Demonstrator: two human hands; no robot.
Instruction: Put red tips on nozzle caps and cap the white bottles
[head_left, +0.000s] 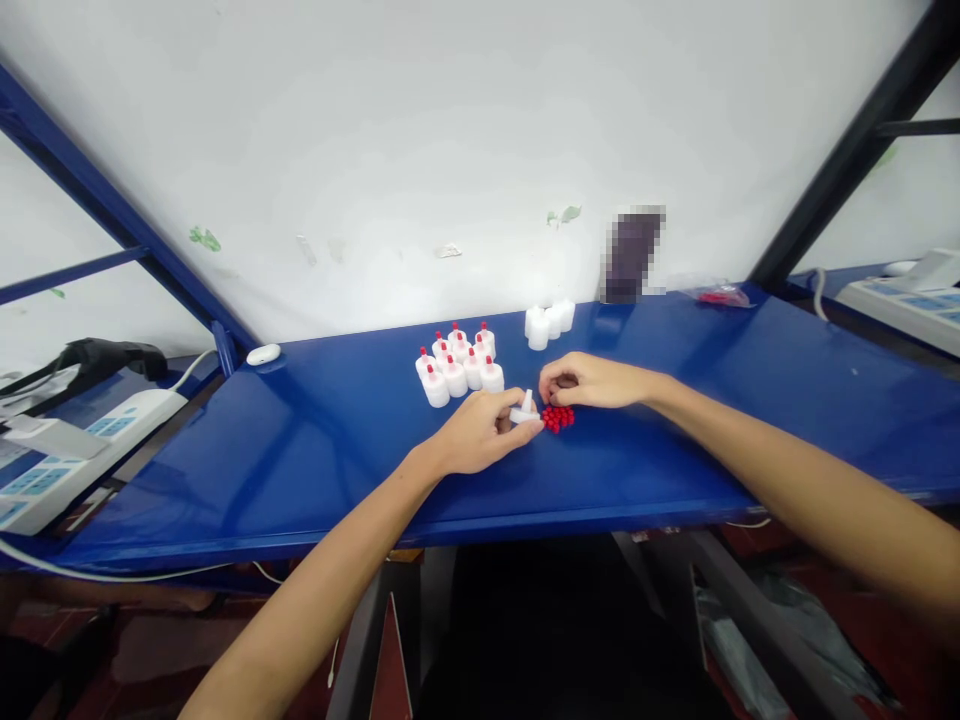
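Note:
My left hand (484, 432) is closed around a small white nozzle bottle (526, 408), held tilted with its bare pointed tip up. Beside its fingertips lies a little heap of red caps (559, 418) on the blue table. My right hand (585, 382) hovers just over the heap, thumb and fingers bent together in a pinch; what they hold, if anything, is hidden. Behind my left hand stand several white bottles with red caps (454, 372) in a close group. Farther back, several white bottles (538, 330) show no red tips.
The blue table (322, 450) meets a white wall. A white earbud case (263, 354) lies at the back left, and a plastic bag with red contents (721, 296) at the back right. Power strips (82, 455) and cables flank the table. Near the wall is a pixelated dark object (631, 258).

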